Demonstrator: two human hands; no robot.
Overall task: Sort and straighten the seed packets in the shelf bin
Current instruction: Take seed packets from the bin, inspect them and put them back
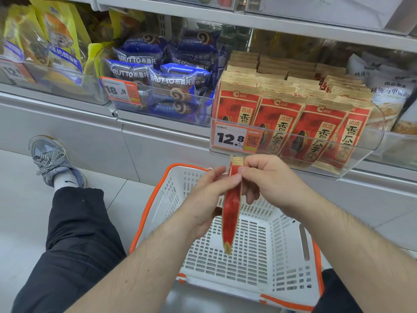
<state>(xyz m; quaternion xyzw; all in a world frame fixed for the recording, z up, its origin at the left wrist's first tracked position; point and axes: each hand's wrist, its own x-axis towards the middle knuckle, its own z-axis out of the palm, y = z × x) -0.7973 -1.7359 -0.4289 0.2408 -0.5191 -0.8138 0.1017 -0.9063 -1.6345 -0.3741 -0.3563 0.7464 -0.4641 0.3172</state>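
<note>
I hold one seed packet [231, 208] edge-on above white basket [291, 224], below clear shelf bin [352, 154]. Left hand [208, 199] and right hand [268, 179] both pinch its top seal. Looks light, floppy, slick film; I'd grip sealed edges, not belly.

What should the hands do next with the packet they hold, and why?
Probably lift the packet into the bin, behind the front row. Both hands, left and right, pinch it edge-on over the basket, and the binned packets stand upright.
</note>
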